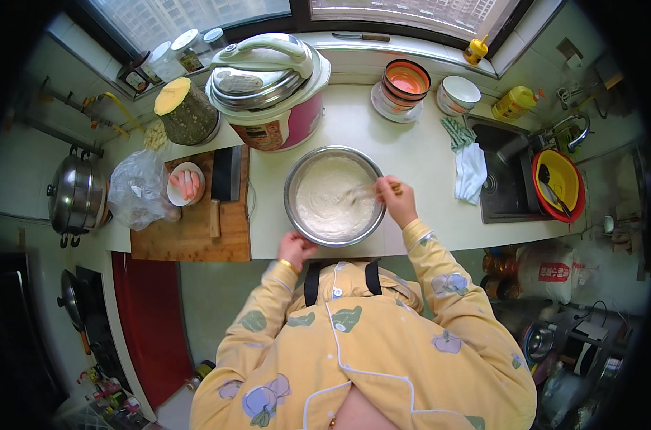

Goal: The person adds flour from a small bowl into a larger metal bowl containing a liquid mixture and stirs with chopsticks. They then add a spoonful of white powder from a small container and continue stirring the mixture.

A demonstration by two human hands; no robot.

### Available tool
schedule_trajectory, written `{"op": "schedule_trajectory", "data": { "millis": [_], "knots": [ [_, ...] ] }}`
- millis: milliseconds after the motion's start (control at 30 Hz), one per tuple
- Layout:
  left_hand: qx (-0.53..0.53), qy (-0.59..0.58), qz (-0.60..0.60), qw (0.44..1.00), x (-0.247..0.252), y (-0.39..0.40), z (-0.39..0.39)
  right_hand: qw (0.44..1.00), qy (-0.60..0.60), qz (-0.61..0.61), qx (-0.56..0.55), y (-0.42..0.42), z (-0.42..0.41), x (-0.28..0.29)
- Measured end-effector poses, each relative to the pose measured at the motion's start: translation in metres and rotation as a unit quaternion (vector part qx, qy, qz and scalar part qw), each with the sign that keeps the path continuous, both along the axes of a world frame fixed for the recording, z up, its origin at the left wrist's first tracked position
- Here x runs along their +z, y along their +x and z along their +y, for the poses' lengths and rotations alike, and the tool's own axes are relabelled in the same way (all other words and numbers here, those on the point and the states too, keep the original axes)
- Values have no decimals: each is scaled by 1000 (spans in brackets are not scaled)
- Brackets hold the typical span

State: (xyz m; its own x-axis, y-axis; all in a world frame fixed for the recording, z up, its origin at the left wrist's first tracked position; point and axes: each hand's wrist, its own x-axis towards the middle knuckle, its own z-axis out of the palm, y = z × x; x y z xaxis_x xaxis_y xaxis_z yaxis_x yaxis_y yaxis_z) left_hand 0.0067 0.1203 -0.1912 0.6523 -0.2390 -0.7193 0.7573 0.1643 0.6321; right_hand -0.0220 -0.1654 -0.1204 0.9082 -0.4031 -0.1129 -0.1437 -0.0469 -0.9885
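A round stainless steel bowl (333, 241) stands on the pale countertop right before me, with a thick, creamy white batter (325, 196) in it. My right hand (396, 200) is closed around the handle of a stirring utensil (360, 192) at the bowl's right rim. That utensil dips into the batter and is blurred, so its exact kind is unclear; swirl marks surround it. At the lower left rim, my left hand (297, 248) grips the bowl's edge, its fingers partly hidden against the bowl's side.
On the left, a wooden cutting board (191, 244) bears a cleaver (226, 174), a small bowl of pink sausages or seafood sticks (185, 184) and a plastic bag (137, 188). Behind stand an electric pressure cooker (271, 97) and a cut winter melon or pumpkin (187, 115). Stacked bowls (406, 83) and a sink (503, 161) lie right.
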Motion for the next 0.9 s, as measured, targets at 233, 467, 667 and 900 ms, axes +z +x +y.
{"op": "schedule_trajectory", "data": {
  "millis": [233,467,667,900],
  "knots": [
    [61,-24,-71,995,26,23,-1,988,6,-51,149,0,41,-17],
    [-26,-10,-80,996,11,31,4,993,-8,-89,-73,6,10,-17],
    [-122,-1,8,993,25,-14,9,998,39,-27,46,-3,43,0],
    [-77,27,-72,994,29,24,3,984,24,-141,-108,26,60,19]
  ]
}}
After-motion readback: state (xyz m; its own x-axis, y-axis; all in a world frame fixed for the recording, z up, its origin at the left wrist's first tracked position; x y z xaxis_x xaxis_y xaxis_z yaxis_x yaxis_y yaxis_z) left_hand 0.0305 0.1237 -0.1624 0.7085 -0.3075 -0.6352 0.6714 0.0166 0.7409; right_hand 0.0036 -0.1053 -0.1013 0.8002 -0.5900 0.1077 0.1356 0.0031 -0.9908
